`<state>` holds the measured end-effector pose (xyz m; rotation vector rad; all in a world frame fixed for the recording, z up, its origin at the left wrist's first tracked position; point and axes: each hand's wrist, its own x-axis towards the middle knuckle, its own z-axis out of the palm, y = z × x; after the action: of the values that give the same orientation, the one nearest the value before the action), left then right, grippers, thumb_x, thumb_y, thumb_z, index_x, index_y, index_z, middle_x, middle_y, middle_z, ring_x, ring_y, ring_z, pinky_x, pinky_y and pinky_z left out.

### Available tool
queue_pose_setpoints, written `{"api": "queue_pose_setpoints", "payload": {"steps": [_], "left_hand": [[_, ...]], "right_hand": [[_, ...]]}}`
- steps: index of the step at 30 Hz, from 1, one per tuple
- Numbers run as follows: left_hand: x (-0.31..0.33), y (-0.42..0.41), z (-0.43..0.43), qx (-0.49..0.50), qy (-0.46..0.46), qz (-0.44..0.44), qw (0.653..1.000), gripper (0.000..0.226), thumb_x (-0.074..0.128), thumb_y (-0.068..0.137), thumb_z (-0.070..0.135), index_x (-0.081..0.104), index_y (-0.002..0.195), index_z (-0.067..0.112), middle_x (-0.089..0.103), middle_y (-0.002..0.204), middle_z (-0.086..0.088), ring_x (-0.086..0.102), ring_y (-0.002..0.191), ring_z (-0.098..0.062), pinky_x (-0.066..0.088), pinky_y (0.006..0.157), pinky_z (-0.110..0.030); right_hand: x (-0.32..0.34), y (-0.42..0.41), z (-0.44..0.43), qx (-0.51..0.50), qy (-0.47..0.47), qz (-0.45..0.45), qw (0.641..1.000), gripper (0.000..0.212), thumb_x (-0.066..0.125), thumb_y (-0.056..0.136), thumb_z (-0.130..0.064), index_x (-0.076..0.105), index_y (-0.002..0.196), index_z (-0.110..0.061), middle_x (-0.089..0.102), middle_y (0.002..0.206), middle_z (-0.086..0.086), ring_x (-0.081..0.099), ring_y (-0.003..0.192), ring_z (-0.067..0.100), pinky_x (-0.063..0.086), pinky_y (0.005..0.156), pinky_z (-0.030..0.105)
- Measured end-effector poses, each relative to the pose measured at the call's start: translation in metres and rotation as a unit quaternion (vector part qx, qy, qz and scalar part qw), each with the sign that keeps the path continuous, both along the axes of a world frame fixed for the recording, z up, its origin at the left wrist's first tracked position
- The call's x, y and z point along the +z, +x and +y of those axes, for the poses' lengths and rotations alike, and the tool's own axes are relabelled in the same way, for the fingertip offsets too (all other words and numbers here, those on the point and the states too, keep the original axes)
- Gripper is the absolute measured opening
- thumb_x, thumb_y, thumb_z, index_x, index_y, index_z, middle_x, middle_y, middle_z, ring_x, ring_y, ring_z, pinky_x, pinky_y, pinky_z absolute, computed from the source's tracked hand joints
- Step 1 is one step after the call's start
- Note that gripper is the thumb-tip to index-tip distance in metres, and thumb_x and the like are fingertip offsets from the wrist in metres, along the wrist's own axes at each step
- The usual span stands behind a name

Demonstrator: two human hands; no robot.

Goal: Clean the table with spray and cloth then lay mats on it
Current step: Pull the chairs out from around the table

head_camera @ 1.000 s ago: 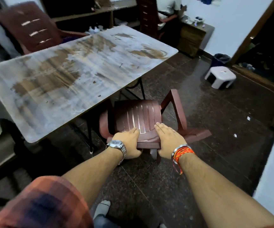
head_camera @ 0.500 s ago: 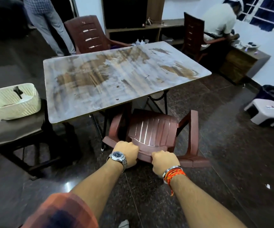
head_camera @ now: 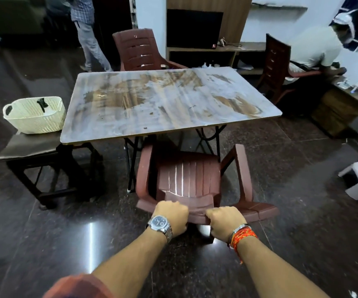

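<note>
On chair back [head_camera: 189,200], two clenched hands [head_camera: 172,214] [head_camera: 225,222]

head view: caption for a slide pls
The left hand and right hand grip the back of a chair at the stained table.

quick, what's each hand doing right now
Left hand: closed, gripping the top of the chair back.
Right hand: closed, gripping the same chair back.
</note>
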<state>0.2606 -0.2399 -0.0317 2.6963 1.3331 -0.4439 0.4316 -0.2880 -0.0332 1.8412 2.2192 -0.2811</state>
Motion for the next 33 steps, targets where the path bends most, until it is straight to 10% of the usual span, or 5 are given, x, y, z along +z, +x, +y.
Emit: {"api": "queue_pose_setpoints", "payload": {"steps": [33], "left_hand": [[-0.005, 0.104, 0.066, 0.088, 0.023, 0.008, 0.996, 0.022, 0.049, 0.09, 0.013, 0.062, 0.108, 0.011, 0.07, 0.113, -0.01, 0.068, 0.101, -0.036, 0.05, 0.078, -0.04]], "right_hand": [[-0.003, 0.111, 0.101, 0.132, 0.044, -0.001, 0.99, 0.024, 0.048, 0.084, -0.012, 0.052, 0.108, -0.011, 0.064, 0.11, 0.008, 0.061, 0.1, 0.034, 0.042, 0.071, 0.034]]}}
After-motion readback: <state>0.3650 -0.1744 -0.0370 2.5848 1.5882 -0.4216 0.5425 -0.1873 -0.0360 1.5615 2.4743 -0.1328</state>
